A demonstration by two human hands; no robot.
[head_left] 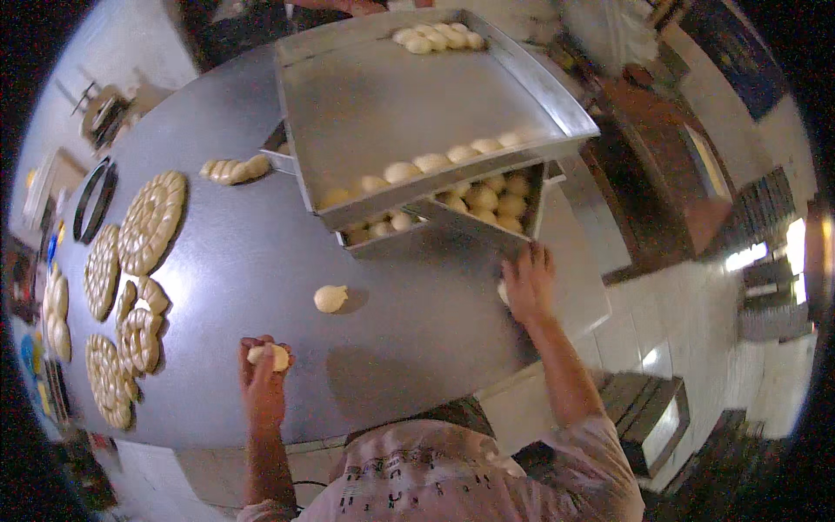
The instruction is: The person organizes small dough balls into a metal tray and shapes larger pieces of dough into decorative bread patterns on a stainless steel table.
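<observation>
My left hand [263, 374] has its fingers curled around a pale dough piece [271, 355] at the lower left of the steel table [417, 331]. Off to the right, near the corner of the trays, my right hand [529, 283] cups another dough piece [503, 291], mostly hidden by the hand. A single dough ball [330, 298] lies between my hands. Ahead, a large metal tray [435, 96] holds a row of dough balls [432, 163] and a braided piece [435, 37]. It rests on lower trays [500, 228] filled with more balls.
Several coiled, braided dough pieces [150, 222] lie along the table's left, beside a black ring-shaped object [90, 200]. A small braid [235, 170] is left of the trays. Another person's arm [335, 7] shows at the top. Dark benches and stacked pans [635, 409] stand at right.
</observation>
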